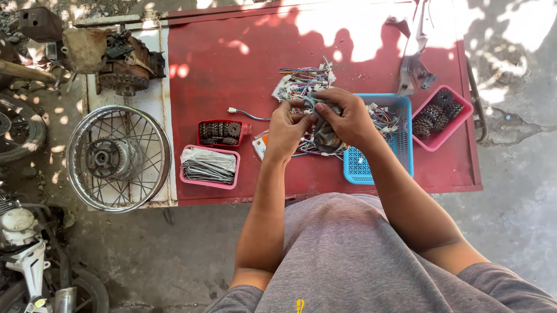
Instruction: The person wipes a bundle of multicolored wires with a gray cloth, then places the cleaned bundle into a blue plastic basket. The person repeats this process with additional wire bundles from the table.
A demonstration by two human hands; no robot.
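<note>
My left hand point(288, 129) and my right hand point(347, 116) meet over a red table point(223, 64). Both grip a dark grey bundle of wiring point(324, 134) that hangs down between them. A loose pile of coloured wire harnesses point(303, 80) lies on the table just beyond my hands. A blue plastic basket point(392, 141) with more wires sits under my right wrist.
A pink tray of sprockets point(440, 116) stands at the right. A small red tray of chain parts point(221, 132) and a pink tray of spokes point(209, 166) are at the left. A spoked wheel point(118, 158) lies off the table's left end, with motorcycle parts point(16, 240) beyond.
</note>
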